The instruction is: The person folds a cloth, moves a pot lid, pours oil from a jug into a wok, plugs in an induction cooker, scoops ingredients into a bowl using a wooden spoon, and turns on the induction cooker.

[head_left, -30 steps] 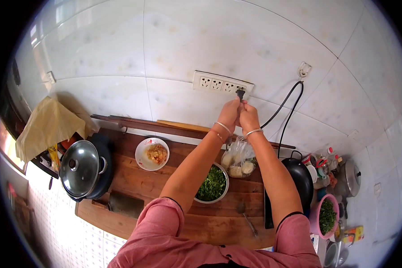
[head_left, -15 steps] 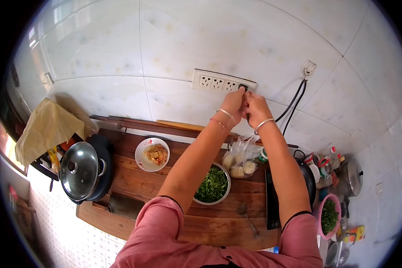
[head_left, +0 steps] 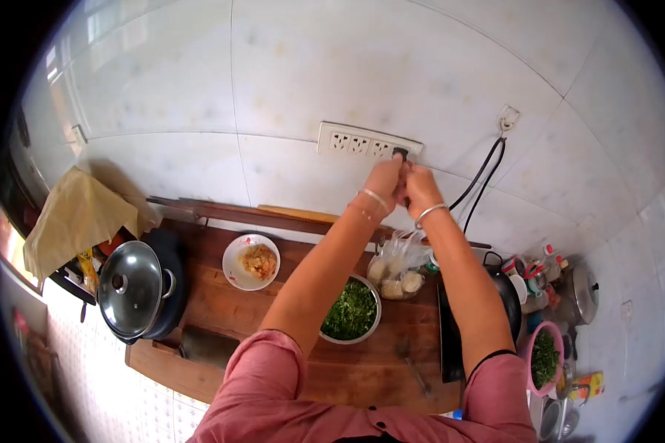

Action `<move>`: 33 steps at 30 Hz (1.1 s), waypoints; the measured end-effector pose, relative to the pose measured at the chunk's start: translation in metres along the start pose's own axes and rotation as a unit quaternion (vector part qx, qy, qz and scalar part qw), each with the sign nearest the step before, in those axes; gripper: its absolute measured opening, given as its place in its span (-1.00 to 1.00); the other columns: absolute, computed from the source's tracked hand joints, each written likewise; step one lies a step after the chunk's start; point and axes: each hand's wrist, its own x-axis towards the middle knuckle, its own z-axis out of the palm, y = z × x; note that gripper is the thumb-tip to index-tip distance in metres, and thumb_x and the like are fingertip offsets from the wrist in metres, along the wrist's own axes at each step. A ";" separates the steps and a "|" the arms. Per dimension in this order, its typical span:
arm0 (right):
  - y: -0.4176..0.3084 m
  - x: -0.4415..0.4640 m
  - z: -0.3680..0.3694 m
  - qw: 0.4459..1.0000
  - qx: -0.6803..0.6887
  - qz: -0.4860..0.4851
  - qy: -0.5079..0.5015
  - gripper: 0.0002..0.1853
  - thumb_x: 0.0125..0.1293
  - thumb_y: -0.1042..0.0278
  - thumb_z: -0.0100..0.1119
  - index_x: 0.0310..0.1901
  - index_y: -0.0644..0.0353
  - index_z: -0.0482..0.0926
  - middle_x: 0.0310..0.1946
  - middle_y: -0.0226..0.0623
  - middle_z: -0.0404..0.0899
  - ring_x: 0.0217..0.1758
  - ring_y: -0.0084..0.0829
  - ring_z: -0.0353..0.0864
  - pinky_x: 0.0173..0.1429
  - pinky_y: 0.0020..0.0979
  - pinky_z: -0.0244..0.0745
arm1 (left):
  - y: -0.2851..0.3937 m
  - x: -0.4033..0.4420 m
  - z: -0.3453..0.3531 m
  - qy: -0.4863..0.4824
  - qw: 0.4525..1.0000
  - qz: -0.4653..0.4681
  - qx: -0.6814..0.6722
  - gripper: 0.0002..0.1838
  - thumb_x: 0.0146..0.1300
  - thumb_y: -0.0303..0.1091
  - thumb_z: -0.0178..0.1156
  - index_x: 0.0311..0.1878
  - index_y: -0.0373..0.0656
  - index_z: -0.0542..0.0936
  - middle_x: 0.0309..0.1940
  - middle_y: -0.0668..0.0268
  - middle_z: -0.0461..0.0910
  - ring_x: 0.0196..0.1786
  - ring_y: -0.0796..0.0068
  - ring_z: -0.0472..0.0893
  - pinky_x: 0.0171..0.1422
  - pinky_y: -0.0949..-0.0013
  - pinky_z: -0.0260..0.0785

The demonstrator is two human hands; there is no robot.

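Both hands meet at the right end of a white wall socket panel (head_left: 358,143). A black plug (head_left: 400,153) sits at its last outlet; whether its pins are fully in I cannot tell. My left hand (head_left: 385,179) is closed on the plug from the left. My right hand (head_left: 423,186) is closed beside it, fingers pressed to the plug's lower part and partly hidden. A short dark piece of cord shows beneath the hands. To the right, a black cable (head_left: 488,171) hangs from a white wall hook (head_left: 507,118).
On the wooden table (head_left: 288,325) stand a white bowl of chopped food (head_left: 231,277), a bowl of chopped greens (head_left: 349,310), a plastic bag (head_left: 397,277), a cleaver (head_left: 205,346) and a black pan (head_left: 504,292). A lidded pot (head_left: 131,284) is left; a pink basin (head_left: 528,354) right.
The view has tilted up slightly, so the scene sits a little lower. Both hands remain at the outlet, and more of the black plug shows above the fingers.
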 end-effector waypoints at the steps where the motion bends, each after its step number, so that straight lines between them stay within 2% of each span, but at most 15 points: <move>1: 0.007 0.004 0.001 1.000 -0.006 -0.007 0.006 -0.77 0.36 0.32 -0.12 -0.44 0.19 0.42 -0.63 -0.39 0.35 -0.71 -0.49 0.27 -0.67 -0.45 0.13 | 0.000 -0.004 -0.002 0.002 1.000 0.009 -0.002 -0.68 0.38 -0.14 -0.08 -0.39 -0.10 0.51 -0.67 0.46 0.35 -0.66 0.58 0.25 -0.64 0.47 0.02; 9: -0.001 0.012 0.002 1.000 -0.005 0.016 0.019 -0.87 0.31 0.33 -0.02 -0.37 0.12 0.46 -0.61 -0.49 0.39 -0.68 -0.59 0.30 -0.63 -0.51 0.17 | 0.002 0.015 -0.009 0.016 0.999 0.008 0.034 -0.69 0.36 -0.10 -0.04 -0.41 -0.08 0.49 -0.66 0.47 0.37 -0.67 0.60 0.25 -0.64 0.48 0.01; 11: 0.003 0.016 -0.002 1.000 0.003 0.015 0.012 -0.77 0.34 0.22 -0.05 -0.42 0.12 0.44 -0.63 -0.49 0.33 -0.69 -0.62 0.24 -0.65 -0.51 0.16 | 0.000 0.012 -0.007 0.014 0.999 0.021 0.036 -0.67 0.36 -0.06 -0.03 -0.41 -0.08 0.49 -0.68 0.49 0.36 -0.69 0.62 0.23 -0.66 0.49 0.00; 12: 0.004 0.017 -0.005 1.000 -0.003 0.015 0.005 -0.72 0.33 0.17 -0.04 -0.43 0.19 0.44 -0.61 -0.46 0.40 -0.66 -0.54 0.32 -0.60 -0.44 0.26 | -0.001 0.015 -0.012 0.006 0.999 0.014 0.039 -0.67 0.36 -0.06 -0.03 -0.41 -0.08 0.49 -0.68 0.49 0.36 -0.69 0.62 0.23 -0.66 0.49 0.00; 14: 0.008 0.022 -0.010 0.998 -0.062 -0.024 0.001 -0.70 0.33 0.15 -0.03 -0.38 0.23 0.46 -0.55 -0.40 0.47 -0.60 -0.47 0.41 -0.52 -0.40 0.34 | -0.006 0.022 -0.030 -0.082 0.996 0.008 0.036 -0.63 0.36 0.01 -0.05 -0.31 -0.11 0.50 -0.50 0.39 0.51 -0.51 0.53 0.43 -0.44 0.45 0.29; 15: 0.008 0.019 -0.016 0.990 -0.126 -0.060 -0.020 -0.68 0.33 0.13 -0.02 -0.32 0.28 0.49 -0.50 -0.35 0.54 -0.54 -0.40 0.49 -0.44 -0.36 0.42 | -0.009 0.014 -0.026 -0.090 0.995 0.000 0.040 -0.63 0.36 0.01 -0.05 -0.31 -0.11 0.50 -0.50 0.39 0.51 -0.51 0.53 0.43 -0.44 0.45 0.29; 16: -0.003 0.005 -0.019 0.990 -0.123 -0.062 -0.010 -0.68 0.33 0.13 -0.02 -0.32 0.28 0.49 -0.50 -0.35 0.54 -0.54 -0.40 0.49 -0.44 -0.36 0.42 | -0.012 0.001 -0.022 -0.056 0.998 0.004 -0.004 -0.60 0.36 0.04 -0.07 -0.25 -0.13 0.49 -0.33 0.33 0.53 -0.32 0.46 0.48 -0.21 0.34 0.32; 17: -0.015 -0.009 -0.021 0.949 -0.293 -0.115 -0.004 -0.64 0.32 0.10 -0.01 -0.23 0.32 0.50 -0.39 -0.26 0.58 -0.40 -0.35 0.55 -0.28 -0.37 0.46 | -0.014 -0.010 -0.022 -0.019 0.999 0.010 -0.049 -0.57 0.35 0.08 -0.08 -0.19 -0.15 0.48 -0.16 0.26 0.55 -0.12 0.38 0.53 0.02 0.23 0.35; 18: -0.022 -0.022 -0.022 0.876 -0.454 -0.163 0.001 -0.59 0.31 0.08 0.00 -0.14 0.36 0.51 -0.29 -0.17 0.62 -0.27 -0.30 0.61 -0.13 -0.37 0.49 | -0.023 -0.012 -0.035 -0.017 0.997 -0.001 -0.080 -0.53 0.35 0.09 -0.09 -0.09 -0.18 0.45 0.08 0.19 0.46 0.18 0.28 0.40 0.31 0.07 0.13; 19: -0.016 -0.035 -0.028 0.878 -0.451 -0.161 0.004 -0.59 0.31 0.08 0.00 -0.14 0.36 0.51 -0.29 -0.17 0.62 -0.27 -0.30 0.61 -0.13 -0.37 0.49 | -0.033 -0.024 -0.040 -0.017 0.997 -0.005 -0.076 -0.53 0.35 0.09 -0.09 -0.09 -0.18 0.45 0.08 0.19 0.46 0.18 0.28 0.40 0.31 0.07 0.13; 21: 0.004 -0.072 -0.050 0.900 -0.320 -0.292 0.053 -0.51 0.32 0.07 0.03 0.06 0.37 0.45 -0.13 -0.11 0.60 -0.06 -0.33 0.59 0.06 -0.40 0.44 | -0.056 -0.052 -0.052 0.001 0.994 0.000 -0.111 -0.56 0.35 0.05 -0.06 -0.06 -0.18 0.46 0.06 0.20 0.48 0.18 0.27 0.42 0.28 0.08 0.19; 22: 0.007 -0.091 -0.062 0.903 -0.316 -0.284 0.059 -0.51 0.32 0.07 0.03 0.06 0.37 0.45 -0.13 -0.11 0.60 -0.06 -0.33 0.59 0.06 -0.40 0.44 | -0.072 -0.066 -0.057 0.005 0.994 -0.010 -0.106 -0.56 0.35 0.05 -0.06 -0.06 -0.18 0.46 0.06 0.20 0.48 0.18 0.27 0.42 0.28 0.08 0.19; 25: 0.022 -0.150 -0.113 0.968 -0.211 -0.133 -0.008 -0.52 0.35 0.11 0.05 0.14 0.30 0.40 -0.02 -0.26 0.54 -0.03 -0.48 0.53 0.03 -0.48 0.40 | -0.142 -0.110 -0.067 0.017 0.990 -0.115 -0.083 -0.63 0.33 -0.03 0.00 -0.09 -0.17 0.46 0.00 0.21 0.51 0.14 0.25 0.45 0.23 0.10 0.25; 27: 0.032 -0.184 -0.148 0.981 -0.183 -0.044 0.040 -0.54 0.35 0.10 0.04 0.13 0.27 0.41 -0.05 -0.27 0.54 -0.04 -0.49 0.54 0.00 -0.49 0.41 | -0.197 -0.138 -0.072 -0.028 0.974 -0.216 -0.065 -0.71 0.32 -0.12 0.03 -0.12 -0.16 0.46 -0.10 0.22 0.56 0.08 0.25 0.50 0.15 0.13 0.32; 33: 0.096 -0.267 -0.268 0.951 -0.195 0.104 0.215 -0.58 0.31 0.04 0.08 0.02 0.21 0.47 -0.12 -0.32 0.57 -0.12 -0.53 0.57 -0.07 -0.48 0.46 | -0.330 -0.212 -0.054 -0.031 0.911 -0.411 -0.022 -0.75 0.32 -0.19 0.03 -0.09 -0.15 0.46 -0.14 0.23 0.57 0.04 0.24 0.51 0.09 0.14 0.36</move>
